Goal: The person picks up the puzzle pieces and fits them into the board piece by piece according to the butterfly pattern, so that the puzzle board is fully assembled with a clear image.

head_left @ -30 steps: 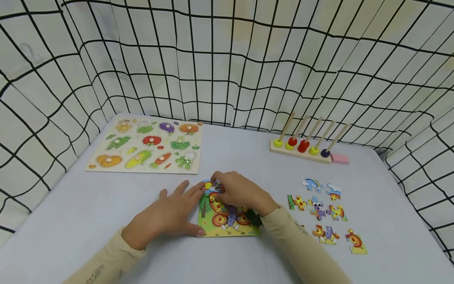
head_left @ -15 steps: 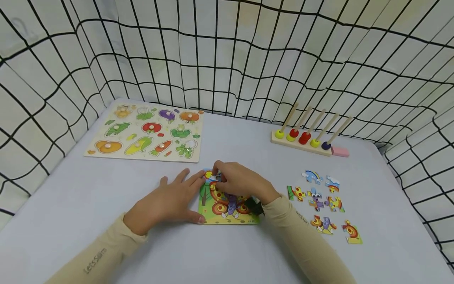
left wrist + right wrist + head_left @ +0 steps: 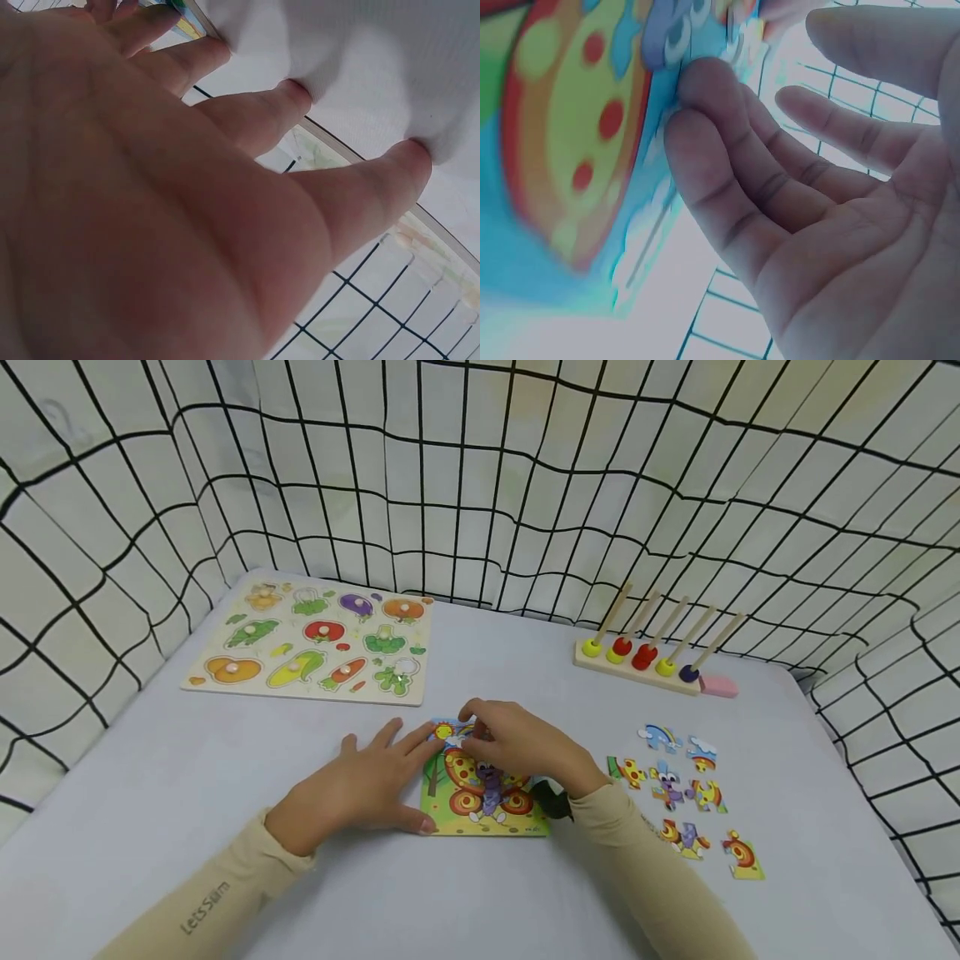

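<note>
A square butterfly jigsaw puzzle (image 3: 487, 818) lies flat in front of me. My left hand (image 3: 356, 793) is spread on the table at its left side, with thumb and fingertips touching the puzzle's left edge. In the left wrist view, its fingers (image 3: 360, 195) are straight and apart. My right hand (image 3: 525, 739) hovers over the puzzle's upper part and hides its upper right. The right thumb and index finger stand apart with nothing seen between them. In the right wrist view, two bent fingers (image 3: 705, 161) rest against the puzzle (image 3: 570, 142).
Several loose jigsaw pieces (image 3: 667, 785) lie to the right. A vegetable peg board (image 3: 311, 689) sits at the back left. At the back right stands a bead counting rack (image 3: 637, 675) with upright sticks, beside a pink block (image 3: 718, 686). Black netting (image 3: 450, 485) borders the table.
My right thumb and index finger have parted, and that hand has shifted slightly right, uncovering more of the butterfly. The left hand stays at the puzzle's edge. The head view has tilted down.
</note>
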Tool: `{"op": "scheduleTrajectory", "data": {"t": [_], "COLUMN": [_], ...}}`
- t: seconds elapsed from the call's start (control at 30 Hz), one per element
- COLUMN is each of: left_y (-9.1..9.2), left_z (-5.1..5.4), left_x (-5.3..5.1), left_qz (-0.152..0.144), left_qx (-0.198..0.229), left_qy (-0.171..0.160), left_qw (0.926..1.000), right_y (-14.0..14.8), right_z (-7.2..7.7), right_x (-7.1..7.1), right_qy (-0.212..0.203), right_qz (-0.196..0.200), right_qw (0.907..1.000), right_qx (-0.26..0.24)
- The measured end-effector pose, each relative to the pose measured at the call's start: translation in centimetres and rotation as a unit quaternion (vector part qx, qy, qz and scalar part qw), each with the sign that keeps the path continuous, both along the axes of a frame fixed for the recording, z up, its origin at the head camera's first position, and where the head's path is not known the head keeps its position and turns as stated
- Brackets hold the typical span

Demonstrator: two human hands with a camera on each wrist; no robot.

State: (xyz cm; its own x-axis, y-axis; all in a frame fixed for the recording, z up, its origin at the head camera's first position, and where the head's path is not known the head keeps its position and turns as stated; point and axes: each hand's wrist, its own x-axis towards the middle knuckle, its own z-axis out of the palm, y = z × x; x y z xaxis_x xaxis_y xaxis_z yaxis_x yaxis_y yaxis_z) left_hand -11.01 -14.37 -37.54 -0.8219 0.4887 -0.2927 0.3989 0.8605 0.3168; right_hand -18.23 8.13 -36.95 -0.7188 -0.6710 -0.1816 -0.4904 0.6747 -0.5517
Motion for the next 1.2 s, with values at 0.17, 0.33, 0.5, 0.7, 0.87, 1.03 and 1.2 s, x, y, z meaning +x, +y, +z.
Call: {"op": "scheduleTrajectory", "data": {"t": [0.17, 0.33, 0.5, 0.7, 0.87, 1.03, 1.2], "left_y": [0.0, 0.0, 0.0, 0.0, 0.1, 0.1, 0.2], "left_z": [0.0, -0.2, -0.2, -0.2, -0.2, -0.1, -0.1], "left_x": [0.0, 0.0, 0.1, 0.0, -0.1, -0.2, -0.1], "left_qz": [-0.001, -0.001, 0.001, 0.005, 0.008, 0.009, 0.009], "left_qx": [0.003, 0.007, 0.006, 0.009, 0.003, 0.004, 0.006], "left_qy": [0.002, 0.001, 0.001, -0.002, -0.003, -0.009, -0.011], "left_qw": [1.0000, 1.0000, 1.0000, 0.9999, 1.0000, 0.9999, 0.9999], "right_y": [2.1, 4.6, 7.6, 11.4, 14.3, 16.9, 18.6], "right_z": [0.4, 0.9, 1.4, 1.7, 2.0, 1.8, 1.8], "right_x": [0.2, 0.4, 0.6, 0.6, 0.6, 1.0, 1.2], "right_qy": [0.011, 0.022, 0.047, 0.071, 0.081, 0.086, 0.084], "right_qz": [-0.021, -0.045, -0.069, -0.109, -0.134, -0.155, -0.173], "right_qw": [0.9996, 0.9986, 0.9963, 0.9914, 0.9877, 0.9837, 0.9803], "right_qx": [-0.015, -0.020, -0.018, -0.014, 0.003, 0.027, 0.046]}}
